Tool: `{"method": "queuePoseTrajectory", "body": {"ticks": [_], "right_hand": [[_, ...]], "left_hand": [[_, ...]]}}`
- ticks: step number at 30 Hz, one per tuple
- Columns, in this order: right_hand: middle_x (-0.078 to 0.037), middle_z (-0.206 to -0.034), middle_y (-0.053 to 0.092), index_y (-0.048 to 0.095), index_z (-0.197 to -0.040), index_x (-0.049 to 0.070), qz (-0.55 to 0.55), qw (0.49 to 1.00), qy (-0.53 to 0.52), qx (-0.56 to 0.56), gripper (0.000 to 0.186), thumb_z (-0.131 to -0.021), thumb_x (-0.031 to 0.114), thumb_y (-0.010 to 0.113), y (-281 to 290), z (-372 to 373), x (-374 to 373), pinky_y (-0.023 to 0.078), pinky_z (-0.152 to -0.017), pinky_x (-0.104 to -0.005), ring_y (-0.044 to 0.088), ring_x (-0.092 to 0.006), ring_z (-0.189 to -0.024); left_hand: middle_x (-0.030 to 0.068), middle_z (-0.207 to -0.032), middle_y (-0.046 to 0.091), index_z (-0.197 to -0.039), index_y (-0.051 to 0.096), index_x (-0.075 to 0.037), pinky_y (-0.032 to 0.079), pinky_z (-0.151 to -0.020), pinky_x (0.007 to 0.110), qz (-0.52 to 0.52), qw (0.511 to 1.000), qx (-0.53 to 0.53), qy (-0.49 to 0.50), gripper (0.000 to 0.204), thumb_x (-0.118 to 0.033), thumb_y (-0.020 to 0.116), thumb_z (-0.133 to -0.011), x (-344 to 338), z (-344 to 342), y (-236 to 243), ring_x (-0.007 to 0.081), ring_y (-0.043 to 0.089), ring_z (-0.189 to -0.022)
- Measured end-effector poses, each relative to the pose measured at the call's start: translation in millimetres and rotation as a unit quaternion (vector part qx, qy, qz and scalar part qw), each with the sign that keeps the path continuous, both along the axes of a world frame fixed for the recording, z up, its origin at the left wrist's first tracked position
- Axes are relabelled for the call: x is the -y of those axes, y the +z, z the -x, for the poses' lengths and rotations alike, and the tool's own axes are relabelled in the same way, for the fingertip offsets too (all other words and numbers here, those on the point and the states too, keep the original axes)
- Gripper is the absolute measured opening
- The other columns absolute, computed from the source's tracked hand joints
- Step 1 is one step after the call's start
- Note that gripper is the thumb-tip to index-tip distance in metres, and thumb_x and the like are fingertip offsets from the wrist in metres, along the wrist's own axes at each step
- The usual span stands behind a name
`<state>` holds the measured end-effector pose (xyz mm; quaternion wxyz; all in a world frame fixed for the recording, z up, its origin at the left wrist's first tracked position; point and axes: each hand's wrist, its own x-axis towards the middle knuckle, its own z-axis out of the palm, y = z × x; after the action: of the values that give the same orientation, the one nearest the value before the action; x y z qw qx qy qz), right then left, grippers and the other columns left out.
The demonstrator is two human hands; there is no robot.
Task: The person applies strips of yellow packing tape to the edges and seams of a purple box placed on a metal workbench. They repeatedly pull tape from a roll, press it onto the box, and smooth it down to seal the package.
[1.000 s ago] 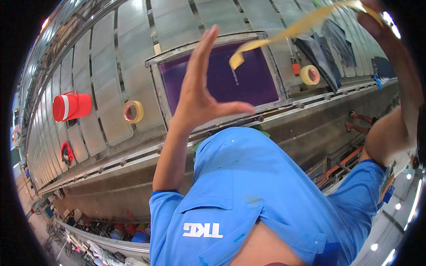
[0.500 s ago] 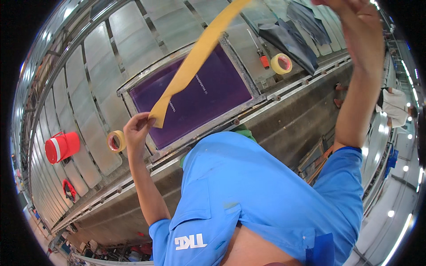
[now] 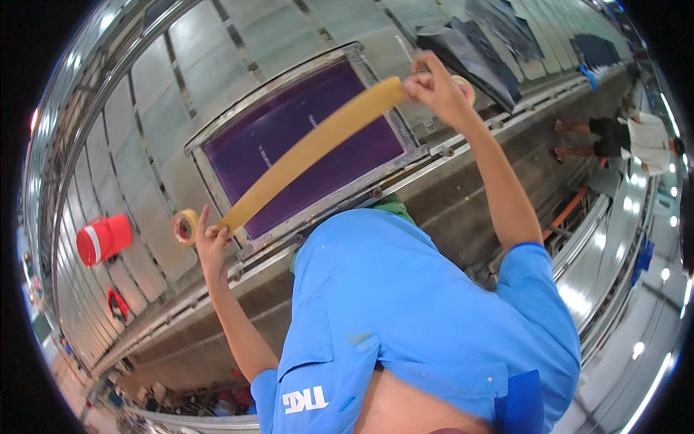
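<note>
A long strip of yellow-tan tape (image 3: 311, 152) stretches between my two hands above a framed printing screen (image 3: 271, 137) with a dark purple mesh. The fingers of my left hand (image 3: 212, 242) pinch its near end at the screen's lower left corner, the index finger pointing up. At the other end, my right hand (image 3: 437, 90) pinches the strip beyond the frame's right side. One roll of tape (image 3: 186, 227) lies just left of my left hand. Another roll (image 3: 464, 88) is partly hidden behind my right hand.
Pale slatted panels (image 3: 155, 79) run along the long table, with a metal rail (image 3: 318, 213) at its near edge. A red bucket (image 3: 105, 239) stands at the left. Dark sheets (image 3: 477, 61) lie at upper right. Another person (image 3: 636, 141) stands farther right.
My right hand has come down and leftward, bringing its end of the strip lower over the screen. My left hand has shifted slightly down, still pinching the other end.
</note>
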<state>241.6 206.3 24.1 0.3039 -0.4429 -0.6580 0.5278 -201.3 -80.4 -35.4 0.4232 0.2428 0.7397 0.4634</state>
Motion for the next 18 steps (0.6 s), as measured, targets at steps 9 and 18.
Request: {"method": "queuePoseTrajectory", "body": {"ticks": [9,18], "right_hand": [[-0.006,-0.075,0.05,0.051,-0.096,0.003,-0.035,0.989,-0.078,0.124,0.008,-0.091,0.002,0.056,-131.7,-34.1,62.2,0.044,-0.069,-0.0268,0.051,-0.0129,-0.072],[0.002,-0.076,0.049,0.053,-0.094,0.005,-0.089,0.984,-0.1,0.119,0.006,-0.095,0.005,0.058,-129.8,-31.8,71.3,0.039,-0.065,-0.023,0.045,-0.0069,-0.071]], "left_hand": [[0.0029,-0.103,0.068,-0.111,0.067,-0.005,0.05,-0.071,0.024,0.111,0.993,0.008,-0.037,0.02,-0.008,0.066,-0.091,23.8,5.5,-40.6,0.0099,0.063,-0.089],[0.0025,-0.086,0.064,-0.117,0.052,-0.009,0.045,-0.059,0.023,0.04,0.999,0.007,0.029,0.031,-0.001,0.064,-0.09,2.8,-1.8,-38.6,0.008,0.057,-0.074]]}}
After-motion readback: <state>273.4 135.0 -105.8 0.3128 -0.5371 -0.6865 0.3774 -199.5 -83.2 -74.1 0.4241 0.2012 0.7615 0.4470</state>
